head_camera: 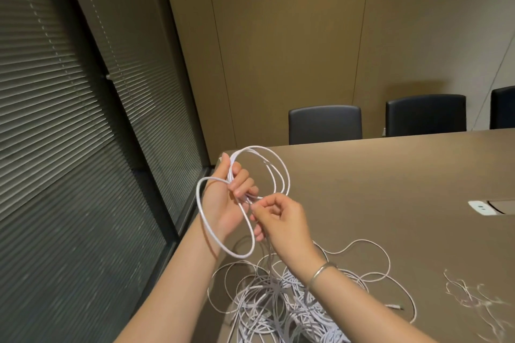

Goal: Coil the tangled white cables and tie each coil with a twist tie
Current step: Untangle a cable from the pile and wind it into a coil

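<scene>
My left hand (232, 195) is raised above the table's left corner and grips a coil of white cable (278, 172); several loops stand out to the right of it and one larger loop (206, 228) hangs around my wrist. My right hand (284, 220) pinches the same cable just below the left fingers, and the strand drops from it to a tangled heap of white cables (278, 303) on the table. A small bunch of thin twist ties (471, 298) lies on the table at the right.
The brown table (390, 189) has a white socket panel (483, 207) set in its top at the right. Black chairs (324, 124) stand along its far side. Closed blinds (69, 147) fill the left; the table's left edge is close to them.
</scene>
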Tool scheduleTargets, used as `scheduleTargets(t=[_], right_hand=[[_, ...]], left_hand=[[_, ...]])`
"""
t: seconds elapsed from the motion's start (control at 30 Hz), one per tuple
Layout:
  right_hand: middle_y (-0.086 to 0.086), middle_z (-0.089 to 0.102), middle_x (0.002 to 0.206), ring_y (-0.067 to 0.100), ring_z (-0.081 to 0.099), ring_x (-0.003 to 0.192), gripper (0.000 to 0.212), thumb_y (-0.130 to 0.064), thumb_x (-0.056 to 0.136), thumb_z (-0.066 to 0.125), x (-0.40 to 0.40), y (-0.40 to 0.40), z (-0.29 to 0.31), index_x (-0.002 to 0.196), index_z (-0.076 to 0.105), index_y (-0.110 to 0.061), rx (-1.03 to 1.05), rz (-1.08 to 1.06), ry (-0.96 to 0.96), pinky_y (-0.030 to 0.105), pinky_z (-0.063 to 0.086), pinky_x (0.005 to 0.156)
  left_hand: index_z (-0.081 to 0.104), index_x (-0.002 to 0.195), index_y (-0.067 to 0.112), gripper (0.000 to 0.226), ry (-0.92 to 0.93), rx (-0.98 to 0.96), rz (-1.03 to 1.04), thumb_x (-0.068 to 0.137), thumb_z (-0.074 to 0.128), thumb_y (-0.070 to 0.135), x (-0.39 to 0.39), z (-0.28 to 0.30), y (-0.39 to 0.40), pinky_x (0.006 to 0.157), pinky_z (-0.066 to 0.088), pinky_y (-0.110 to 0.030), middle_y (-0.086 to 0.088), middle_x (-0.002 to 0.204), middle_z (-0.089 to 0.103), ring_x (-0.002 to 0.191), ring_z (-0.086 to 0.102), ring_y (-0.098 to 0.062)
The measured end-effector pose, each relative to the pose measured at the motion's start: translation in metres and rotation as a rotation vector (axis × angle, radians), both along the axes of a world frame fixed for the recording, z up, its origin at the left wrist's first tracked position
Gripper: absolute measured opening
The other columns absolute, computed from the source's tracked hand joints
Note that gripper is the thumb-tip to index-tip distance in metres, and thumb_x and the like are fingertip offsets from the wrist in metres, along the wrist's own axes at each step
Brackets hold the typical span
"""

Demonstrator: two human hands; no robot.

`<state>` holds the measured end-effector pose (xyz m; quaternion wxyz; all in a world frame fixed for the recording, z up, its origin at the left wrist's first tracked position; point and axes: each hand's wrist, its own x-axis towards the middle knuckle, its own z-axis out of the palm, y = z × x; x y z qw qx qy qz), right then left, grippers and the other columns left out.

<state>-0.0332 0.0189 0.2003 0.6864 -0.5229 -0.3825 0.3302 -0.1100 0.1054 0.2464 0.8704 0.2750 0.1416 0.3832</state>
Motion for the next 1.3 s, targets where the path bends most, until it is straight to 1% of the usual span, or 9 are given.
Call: scheduleTargets(t=[0.1,0.27,0.37,0.47,0.53,0.63,0.77,0.93,1.3], right_hand=[[-0.004,0.056,0.057,0.014,0.054,0.045,0.022,-0.004,0.084,0.069,-0.004,-0.003,-0.002,0.079,0.048,-0.01,0.036,-0.049,-0.014,0.03,0.047,0.049],[-0.013,0.05,0.103,0.003,0.054,0.092,0.052,-0.037,0.065,0.08,-0.018,-0.024,-0.007,0.1,0.043,-0.025,0.01,0.043,-0.612,0.016,0.045,0.078],[-0.004,0.053,0.103,0.005,0.056,0.086,0.053,-0.058,0.061,0.072,-0.019,-0.026,-0.005,0.096,0.047,-0.027,0.053,-0.127,-0.339,0.024,0.049,0.076],[0.007,0.053,0.109,0.01,0.057,0.082,0.053,-0.05,0.071,0.075,0.0,-0.014,0.0,0.106,0.043,-0.025,0.01,-0.252,0.091,0.042,0.054,0.082],[0.009,0.057,0.115,0.014,0.061,0.089,0.054,-0.024,0.077,0.077,0.018,-0.008,0.008,0.119,0.042,-0.021,-0.039,-0.124,0.418,0.04,0.05,0.086],[0.013,0.069,0.094,0.023,0.069,0.082,0.035,-0.008,0.072,0.069,0.038,-0.005,0.02,0.105,0.055,-0.012,0.063,0.218,0.86,0.041,0.052,0.089],[-0.005,0.035,0.048,0.009,0.038,0.041,0.032,-0.028,0.081,0.062,0.047,-0.001,0.023,0.107,0.061,-0.008,0.065,0.23,0.753,0.028,0.051,0.059],[-0.006,0.021,0.048,0.01,0.02,0.04,0.039,-0.049,0.094,0.049,0.044,0.006,0.021,0.083,0.053,-0.012,0.048,0.114,0.715,0.024,0.036,0.049],[-0.004,0.022,0.048,0.01,0.016,0.04,0.037,-0.032,0.101,0.044,0.045,0.025,0.022,0.068,0.037,-0.018,0.026,0.004,0.408,0.02,0.02,0.037]], left_hand=[[0.048,0.054,0.016,0.057,0.007,0.014,-0.018,0.103,0.036,0.044,0.001,-0.002,0.0,0.04,0.027,-0.017,0.006,0.039,0.025,0.033,0.024,-0.006],[0.047,0.052,0.015,0.061,0.04,0.04,0.013,0.103,0.034,0.047,0.003,0.005,0.007,0.034,0.016,-0.017,0.006,0.036,0.023,0.027,0.022,-0.005],[0.046,0.051,0.016,0.061,0.093,0.058,0.027,0.102,0.035,0.047,0.002,0.009,0.007,0.034,0.013,-0.017,0.006,0.036,0.022,0.026,0.021,-0.004],[0.042,0.058,0.017,0.053,0.093,0.071,0.008,0.102,0.037,0.046,-0.005,0.011,0.006,0.037,0.011,-0.018,0.007,0.037,0.022,0.028,0.02,-0.004],[0.046,0.058,0.017,0.056,0.127,0.086,-0.021,0.099,0.039,0.053,-0.008,0.012,0.005,0.038,0.011,-0.019,0.007,0.038,0.021,0.03,0.015,-0.005],[0.051,0.062,0.016,0.057,0.192,0.105,-0.059,0.083,0.048,0.068,-0.007,0.012,0.0,0.039,0.009,-0.018,0.008,0.039,0.019,0.032,0.015,-0.004],[0.052,0.078,0.017,0.042,0.267,0.171,0.004,0.08,0.056,0.059,-0.002,0.004,-0.001,0.035,0.011,-0.016,0.01,0.042,0.017,0.032,0.016,-0.003],[0.052,0.093,0.014,0.027,0.328,0.228,0.114,0.097,0.051,0.04,0.003,-0.005,0.003,0.035,0.014,-0.017,0.009,0.047,0.017,0.036,0.015,-0.003],[0.052,0.088,0.012,0.036,0.377,0.274,0.062,0.103,0.038,0.042,0.0,-0.005,0.007,0.04,0.031,-0.02,0.006,0.049,0.024,0.037,0.021,-0.007]])
